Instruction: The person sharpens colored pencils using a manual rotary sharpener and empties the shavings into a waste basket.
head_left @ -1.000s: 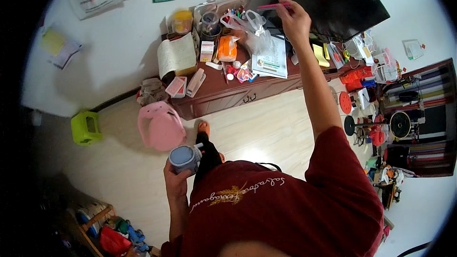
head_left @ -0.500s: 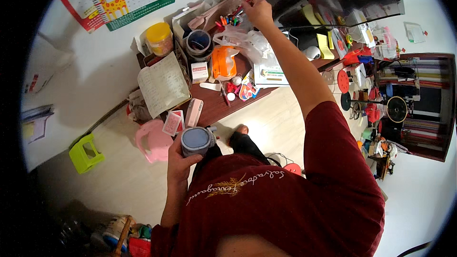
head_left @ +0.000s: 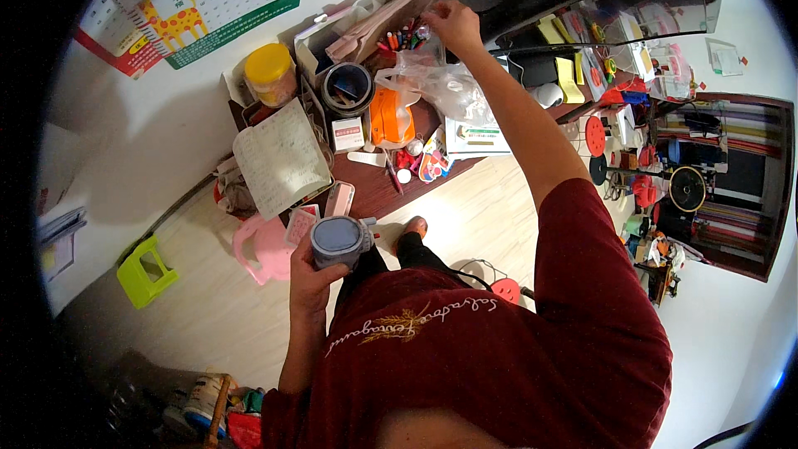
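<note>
My left hand [head_left: 313, 284] is wrapped round a grey round container [head_left: 338, 238] with a flat grey-blue top, held in front of my body. A small knob or spout juts from its right side. My right arm stretches over the desk to the back, where my right hand [head_left: 457, 27] has its fingers bent and pinched together. Whatever they hold, if anything, is hidden. Just left of those fingers stand several coloured pens [head_left: 405, 37], beside a pinkish folder [head_left: 384, 23]. A crumpled clear plastic bag [head_left: 453, 91] lies below my right wrist.
The dark red desk [head_left: 366, 191] carries a yellow-lidded jar [head_left: 270, 71], a dark round holder [head_left: 347, 88], an orange packet [head_left: 389, 116] and a handwritten notebook [head_left: 283, 158]. A large dark screen [head_left: 598, 0] stands at the back right. A pink stool [head_left: 264, 254] and a green stool [head_left: 148, 272] are on the floor.
My right hand has shifted slightly within the same spot by the pens, fingers still bent. The grey container stays in my left hand, almost unmoved. The view has tilted a little.
</note>
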`<state>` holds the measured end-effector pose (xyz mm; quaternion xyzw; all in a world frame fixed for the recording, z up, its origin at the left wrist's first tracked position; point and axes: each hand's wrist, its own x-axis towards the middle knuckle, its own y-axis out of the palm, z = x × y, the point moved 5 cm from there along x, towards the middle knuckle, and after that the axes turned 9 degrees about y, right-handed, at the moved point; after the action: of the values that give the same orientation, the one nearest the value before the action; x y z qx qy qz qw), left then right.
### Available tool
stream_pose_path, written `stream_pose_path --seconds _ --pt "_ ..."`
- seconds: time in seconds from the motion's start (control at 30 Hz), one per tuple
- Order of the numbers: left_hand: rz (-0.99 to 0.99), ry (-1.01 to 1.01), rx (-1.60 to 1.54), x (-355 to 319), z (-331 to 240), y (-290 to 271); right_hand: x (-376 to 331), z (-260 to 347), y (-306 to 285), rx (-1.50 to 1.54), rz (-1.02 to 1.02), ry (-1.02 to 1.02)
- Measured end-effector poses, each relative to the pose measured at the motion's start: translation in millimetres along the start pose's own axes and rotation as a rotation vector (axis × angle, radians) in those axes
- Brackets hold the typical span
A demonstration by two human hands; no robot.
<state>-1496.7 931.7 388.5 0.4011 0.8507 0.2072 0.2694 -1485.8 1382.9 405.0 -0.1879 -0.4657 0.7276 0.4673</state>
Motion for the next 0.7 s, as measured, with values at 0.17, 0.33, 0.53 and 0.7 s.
stream_pose_path --seconds 0.17,0.33,0.53,0.7 --pt "0.034 -0.021 0.002 11.7 -3.3 12.8 17.8 -4.6 29.4 -0.097 0.067 -0.081" --pt "0.105 -0.019 0.063 24.0 -1.7 21.3 12.6 -17.1 22.5 -0.151 0.166 -0.194" --pt "0.205 -0.012 0.097 51.3 -6.8 60.7 -64.7 -11.1 -73.5 0.651 0.233 0.117" --pt "0.312 0.058 0.137 65.6 -2.8 99.6 -204.0 9.7 -134.3 0.786 0.107 0.315"
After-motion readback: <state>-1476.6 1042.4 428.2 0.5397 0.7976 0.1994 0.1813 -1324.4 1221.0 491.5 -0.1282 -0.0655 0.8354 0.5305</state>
